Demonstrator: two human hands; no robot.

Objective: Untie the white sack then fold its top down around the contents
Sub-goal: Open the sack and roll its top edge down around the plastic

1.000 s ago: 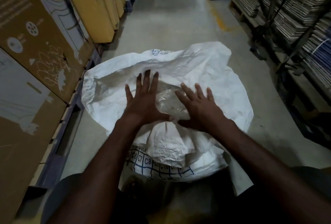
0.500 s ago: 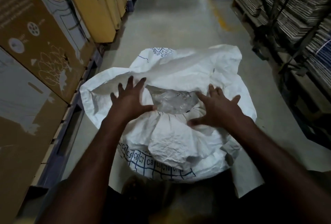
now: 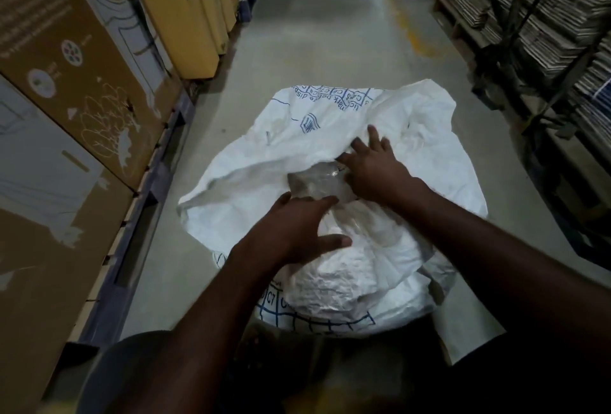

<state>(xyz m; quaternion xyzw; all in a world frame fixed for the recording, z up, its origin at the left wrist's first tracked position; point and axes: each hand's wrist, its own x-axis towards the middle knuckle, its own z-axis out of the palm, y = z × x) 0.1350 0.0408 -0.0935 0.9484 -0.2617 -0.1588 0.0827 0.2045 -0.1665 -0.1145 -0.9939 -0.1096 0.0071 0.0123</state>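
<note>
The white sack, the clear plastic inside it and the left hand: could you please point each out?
white sack (image 3: 330, 135), head view, far printed flap.
clear plastic (image 3: 317, 183), head view, exposed patch in the opening.
left hand (image 3: 294, 231), head view, back of the hand.

Two bare forearms run up from the bottom of the frame, sleeveless to the frame edge, ending in an unadorned left hand (image 3: 294, 231) and right hand (image 3: 377, 168); dark clothing fills the lower corners.
</note>
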